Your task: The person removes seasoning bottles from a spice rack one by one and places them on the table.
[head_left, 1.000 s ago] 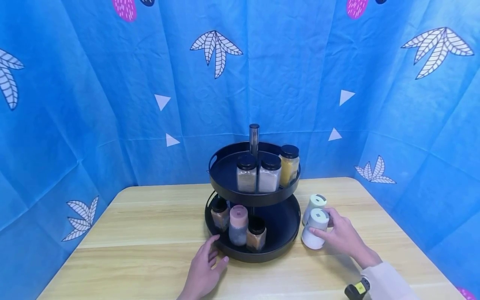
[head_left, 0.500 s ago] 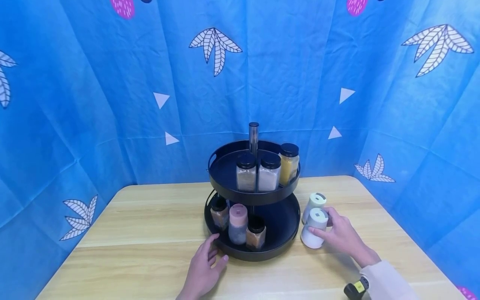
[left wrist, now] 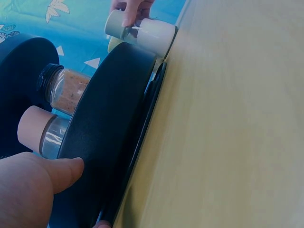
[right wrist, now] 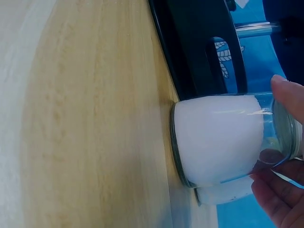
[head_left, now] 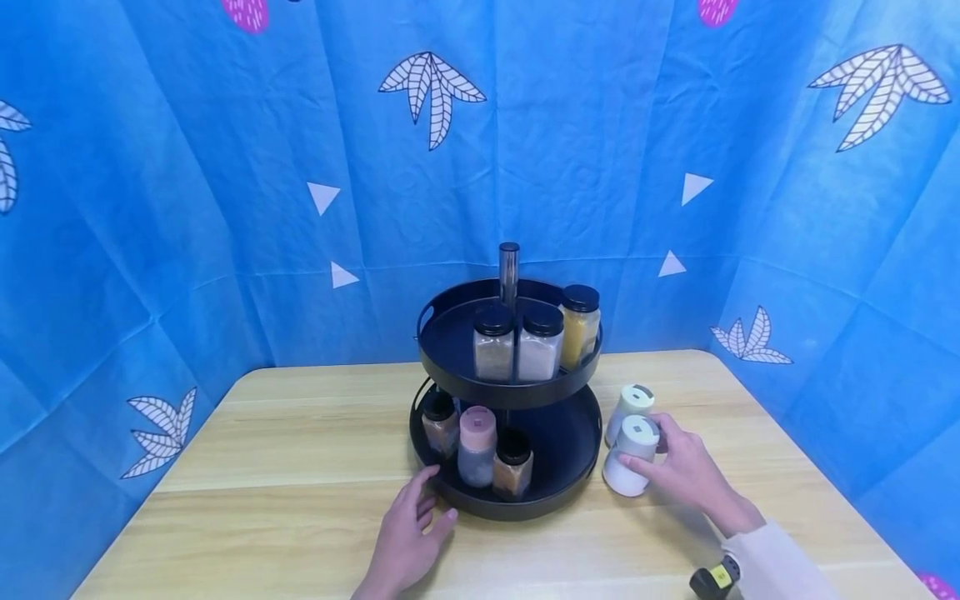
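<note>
My right hand [head_left: 690, 473] grips a spice jar [head_left: 624, 477] with a pale green lid, fingers and thumb round its upper part. White powder fills most of this glass jar [right wrist: 218, 140] in the right wrist view, and its base is at the tabletop. A second pale-lidded jar [head_left: 636, 400] stands right behind it. To their left is a black two-tier round rack [head_left: 517, 510]. My left hand [head_left: 407, 533] rests at the front left of the lower tray, fingers extended; the left wrist view shows the thumb [left wrist: 66, 172] along the tray's wall [left wrist: 107, 109].
The lower tier carries a pink-lidded jar [head_left: 477, 454] and two black-lidded jars, one at its left [head_left: 441, 429]. On the upper tier stand three black-lidded jars, one with yellow powder [head_left: 577, 333]. A blue patterned curtain [head_left: 495, 167] surrounds the wooden table [head_left: 300, 467].
The head view has shifted very slightly. Both hands, the gripped spice jar and the rack stay in the same places.
</note>
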Available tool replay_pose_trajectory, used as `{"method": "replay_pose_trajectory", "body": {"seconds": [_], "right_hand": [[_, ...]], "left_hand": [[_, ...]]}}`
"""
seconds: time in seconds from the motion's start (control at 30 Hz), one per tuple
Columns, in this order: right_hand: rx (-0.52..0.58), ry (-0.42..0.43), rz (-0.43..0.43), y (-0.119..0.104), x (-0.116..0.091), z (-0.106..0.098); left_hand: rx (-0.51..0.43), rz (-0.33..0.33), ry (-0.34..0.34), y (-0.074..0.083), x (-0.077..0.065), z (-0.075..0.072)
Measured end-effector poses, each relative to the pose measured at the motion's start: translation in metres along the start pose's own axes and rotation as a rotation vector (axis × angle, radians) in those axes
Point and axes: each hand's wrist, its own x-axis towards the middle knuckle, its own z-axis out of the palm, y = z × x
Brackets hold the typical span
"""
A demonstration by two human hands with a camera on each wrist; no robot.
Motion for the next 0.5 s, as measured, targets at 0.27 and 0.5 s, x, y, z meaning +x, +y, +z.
{"method": "replay_pose_trajectory", "body": {"seconds": [0.27,0.5], "right_hand": [[-0.002,0.048,-0.077,-0.005,0.002,-0.004],[-0.061,0.151,-0.181,-0.021,0.007,-0.012]], "left_hand": [[-0.004,0.001,0.0,-0.001,0.0,0.0],[-0.009,0.003,0.001,-0.001,-0.001,0.0]]}}
